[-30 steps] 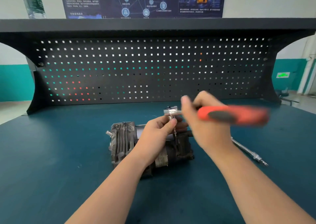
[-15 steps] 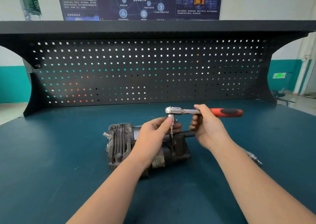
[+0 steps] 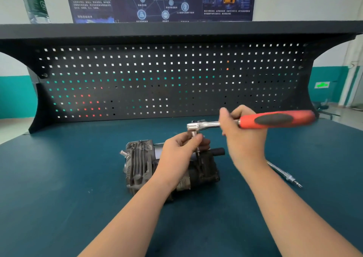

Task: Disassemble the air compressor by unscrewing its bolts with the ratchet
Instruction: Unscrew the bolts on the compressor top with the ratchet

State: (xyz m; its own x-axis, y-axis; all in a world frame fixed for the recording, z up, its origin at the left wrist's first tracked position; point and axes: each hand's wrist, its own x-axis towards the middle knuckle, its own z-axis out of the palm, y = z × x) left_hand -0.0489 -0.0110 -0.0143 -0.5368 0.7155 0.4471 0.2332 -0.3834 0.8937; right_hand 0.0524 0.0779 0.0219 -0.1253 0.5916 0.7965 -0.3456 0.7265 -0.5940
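Far left, a water bottle [image 3: 35, 3] stands on the shelf above the pegboard [image 3: 172, 80]. At centre, the air compressor [image 3: 169, 166] lies on the teal workbench [image 3: 59, 188]. The left hand [image 3: 180, 152] rests over it, fingers pinching the bit shaft beneath the ratchet head. The ratchet [image 3: 253, 121] lies level above the compressor; the right hand [image 3: 241, 137] grips its metal shank, the red handle pointing right. Near right, an extension bar [image 3: 284, 175] lies on the bench.
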